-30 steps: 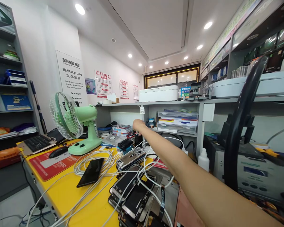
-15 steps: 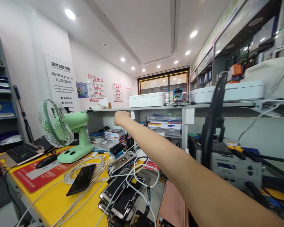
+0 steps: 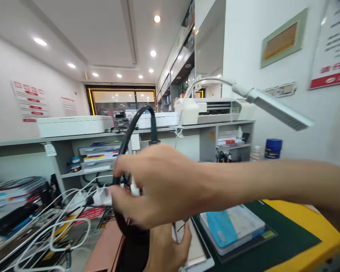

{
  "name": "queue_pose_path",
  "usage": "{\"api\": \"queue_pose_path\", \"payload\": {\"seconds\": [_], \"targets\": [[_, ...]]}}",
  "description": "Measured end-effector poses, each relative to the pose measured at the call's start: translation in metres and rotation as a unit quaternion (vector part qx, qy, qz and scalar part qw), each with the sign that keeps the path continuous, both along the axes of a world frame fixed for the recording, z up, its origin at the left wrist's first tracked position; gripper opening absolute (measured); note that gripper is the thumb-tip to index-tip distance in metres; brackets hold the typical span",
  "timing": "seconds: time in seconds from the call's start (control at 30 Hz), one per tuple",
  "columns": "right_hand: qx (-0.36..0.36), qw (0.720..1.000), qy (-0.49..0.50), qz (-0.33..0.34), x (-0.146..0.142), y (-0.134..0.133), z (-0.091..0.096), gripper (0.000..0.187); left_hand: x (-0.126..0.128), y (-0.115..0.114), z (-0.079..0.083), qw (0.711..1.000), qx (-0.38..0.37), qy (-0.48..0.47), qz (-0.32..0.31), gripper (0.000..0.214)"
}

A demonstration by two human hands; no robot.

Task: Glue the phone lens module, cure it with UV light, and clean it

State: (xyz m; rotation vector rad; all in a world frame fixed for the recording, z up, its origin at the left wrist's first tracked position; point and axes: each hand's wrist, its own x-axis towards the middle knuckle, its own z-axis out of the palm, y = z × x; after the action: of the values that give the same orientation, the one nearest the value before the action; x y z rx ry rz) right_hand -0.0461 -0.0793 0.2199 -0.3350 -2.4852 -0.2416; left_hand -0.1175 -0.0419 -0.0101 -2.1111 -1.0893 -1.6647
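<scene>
In front of me my right hand curls its thumb and fingers around a thick black hose, which arches up above the hand. Its lower part is dark and blurred. Below it, at the bottom middle, is my left hand, partly covered by the right. Its thumb is bent in against a small pale piece with dark lines, whose kind I cannot make out. A light panel in a white frame lies beside the left hand. To the left is a pink tablet-like back panel.
White cables loop over device parts at left. A clear plastic box with a blue sheet sits on the green mat at right. A white lamp overhangs the right side. Behind are a grey shelf and a blue can.
My view has swung to the right. The outstretched arm has drawn back, its hand now around the black hose. My left hand has come into view at the bottom.
</scene>
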Motion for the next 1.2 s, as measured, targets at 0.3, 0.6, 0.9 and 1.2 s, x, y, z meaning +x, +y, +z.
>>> {"api": "queue_pose_path", "payload": {"seconds": [0.3, 0.6, 0.9, 1.2], "targets": [[-0.327, 0.920, 0.094, -0.194, 0.231, 0.074, -0.091, 0.037, 0.013, 0.003, 0.011, 0.998, -0.038, 0.048, -0.017, 0.016], [-0.337, 0.936, 0.015, -0.097, 0.249, 0.106, -0.138, 0.067, 0.089, 0.035, 0.044, 0.982, -0.159, 0.089, -0.046, 0.010], [-0.336, 0.936, 0.070, -0.075, 0.264, 0.133, -0.178, 0.070, 0.102, 0.052, 0.021, 0.971, -0.212, 0.075, -0.080, 0.012], [-0.229, 0.958, 0.171, -0.011, 0.258, 0.126, -0.200, 0.031, 0.105, 0.040, 0.017, 0.953, -0.280, -0.069, -0.097, 0.013]]}}
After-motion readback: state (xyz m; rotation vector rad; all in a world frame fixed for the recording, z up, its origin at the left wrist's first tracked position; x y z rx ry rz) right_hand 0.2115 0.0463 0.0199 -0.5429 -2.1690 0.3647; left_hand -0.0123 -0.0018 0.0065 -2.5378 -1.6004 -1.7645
